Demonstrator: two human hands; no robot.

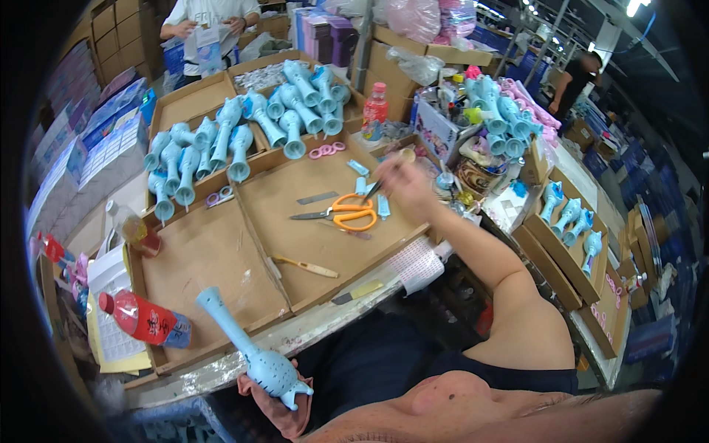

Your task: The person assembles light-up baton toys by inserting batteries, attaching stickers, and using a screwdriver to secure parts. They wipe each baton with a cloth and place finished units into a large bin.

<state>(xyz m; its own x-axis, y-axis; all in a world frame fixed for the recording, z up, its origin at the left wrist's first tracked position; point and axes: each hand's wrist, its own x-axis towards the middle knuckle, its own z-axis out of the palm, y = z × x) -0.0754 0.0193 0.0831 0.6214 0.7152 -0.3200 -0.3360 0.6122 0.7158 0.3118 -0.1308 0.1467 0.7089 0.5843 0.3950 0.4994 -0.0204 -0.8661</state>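
Observation:
A light blue toy piece (pixel 258 358), speckled with black, has a long hollow tube and a rounded end with small pointed tips. My left hand (pixel 277 412), covered in a pinkish-brown glove or cloth, is closed around the rounded end, so the tube points up and left over the tray's near edge. My right hand (pixel 408 184) reaches to the tray's right side, slightly blurred. A thin dark stick-like tool (pixel 371 193) pokes from its fingers. Just below lie orange-handled scissors (pixel 346 213) and small light blue tubes (pixel 383 207). A small pale cup (pixel 407 154) is beside the fingers.
Cardboard trays (pixel 199 255) hold a wooden-handled tool (pixel 306 266), a flat metal blade (pixel 317 198) and pink rings (pixel 326 150). Similar blue pieces (pixel 221 133) are heaped behind. Red bottles (pixel 148 317) (pixel 375 111) stand nearby. A co-worker (pixel 210 26) stands across the table.

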